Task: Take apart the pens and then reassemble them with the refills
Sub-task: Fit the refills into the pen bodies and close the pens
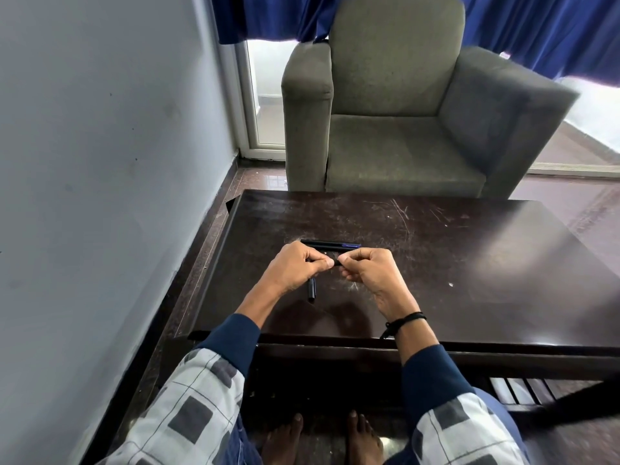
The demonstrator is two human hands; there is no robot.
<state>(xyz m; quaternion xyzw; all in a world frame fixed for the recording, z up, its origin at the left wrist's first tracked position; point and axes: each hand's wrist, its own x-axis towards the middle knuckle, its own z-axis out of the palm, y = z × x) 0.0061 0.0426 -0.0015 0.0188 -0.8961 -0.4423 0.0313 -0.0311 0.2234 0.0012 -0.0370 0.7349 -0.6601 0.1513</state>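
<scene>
Over the dark wooden table [469,250] my left hand [295,268] and my right hand [365,266] meet fingertip to fingertip, each pinching one end of a short black pen [336,261] held level between them. Most of that pen is hidden by the fingers. A black pen cap or barrel piece [312,290] lies on the table just under my left hand. Beyond both hands lies another black pen [330,244] with a blue end, stretched left to right.
A grey armchair [396,105] stands past the table's far edge. A pale wall [100,162] runs close along the left. Blue curtains [536,25] hang at the back. My knees and bare feet are below the table's near edge.
</scene>
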